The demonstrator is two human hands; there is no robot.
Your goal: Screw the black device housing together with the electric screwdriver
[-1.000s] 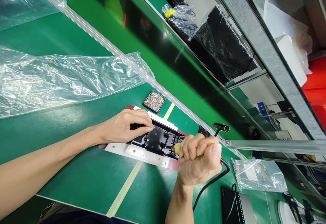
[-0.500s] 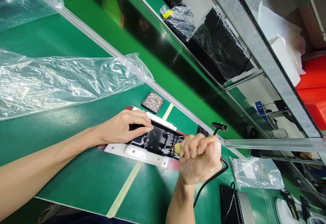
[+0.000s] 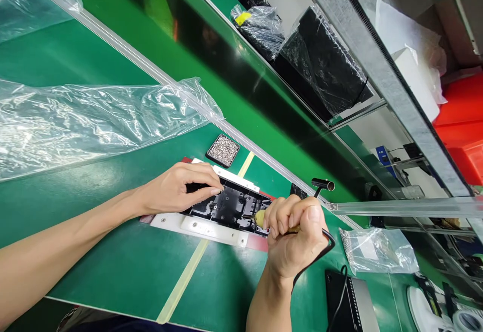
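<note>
Since the earlier frames, right hand (image 3: pixel 294 236) has tipped its fist a little, knuckles rolled toward the fixture, and the whole bench has slid slightly left in view; left hand holds its place. Right hand: fingers curled tight into a fist around a yellow-handled electric screwdriver (image 3: pixel 261 218), thumb laid over the top, wrist bent, forearm rising from the bottom edge. Only the yellow collar of the tool shows past the fingers; its long axis runs roughly level, tip pointing left into the right end of the work. A black cable (image 3: pixel 315 261) leaves the fist and loops down to the right. Left hand (image 3: pixel 181 188): arm stretched in from the left edge, palm down, fingers pressed together and flat, fingertips bearing on the upper left part of a black moulded plastic part (image 3: pixel 230 206). That part sits in a white flat fixture plate with red edges (image 3: pixel 206 226), lying on the green bench mat (image 3: pixel 132 261), long axis left to right, slightly tilted down to the right. Just beyond it, a small black square tray of silvery screws (image 3: pixel 222 150). A pale yellow tape strip (image 3: pixel 184 281) crosses the mat under the fixture. Large crumpled clear plastic sheet (image 3: pixel 86 120) lies to the left, well apart. A small clear plastic bag (image 3: pixel 377 251) lies to the right of the fist.
</note>
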